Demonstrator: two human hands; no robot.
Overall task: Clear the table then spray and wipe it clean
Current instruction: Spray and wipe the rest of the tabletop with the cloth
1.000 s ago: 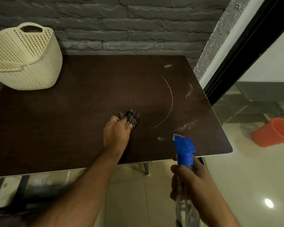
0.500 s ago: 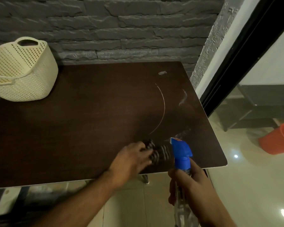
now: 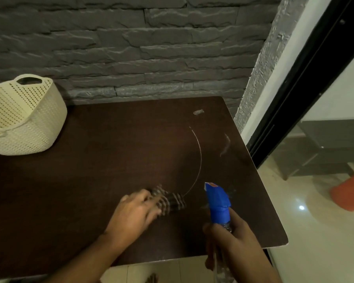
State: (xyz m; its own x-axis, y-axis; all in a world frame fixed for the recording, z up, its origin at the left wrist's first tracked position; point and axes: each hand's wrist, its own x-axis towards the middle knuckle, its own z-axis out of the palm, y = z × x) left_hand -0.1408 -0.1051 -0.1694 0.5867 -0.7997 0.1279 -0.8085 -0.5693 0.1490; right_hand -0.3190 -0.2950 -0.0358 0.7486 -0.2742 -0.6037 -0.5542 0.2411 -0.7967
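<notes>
Hands on cloth and sprayer, dark table under both

Fingers of our left hand (image 3: 134,216) press a checked cloth (image 3: 169,201) flat onto the brown table (image 3: 90,180), near the front edge. It's blurry, so we can't say how tightly it's gripped. Our right hand (image 3: 231,242) is wrapped around the neck of a spray bottle (image 3: 218,203), blue head tilted over the tabletop. Just past the cloth, a thin curved streak (image 3: 198,158) and smears. Cream basket (image 3: 23,117) sits at the far left corner.
</notes>
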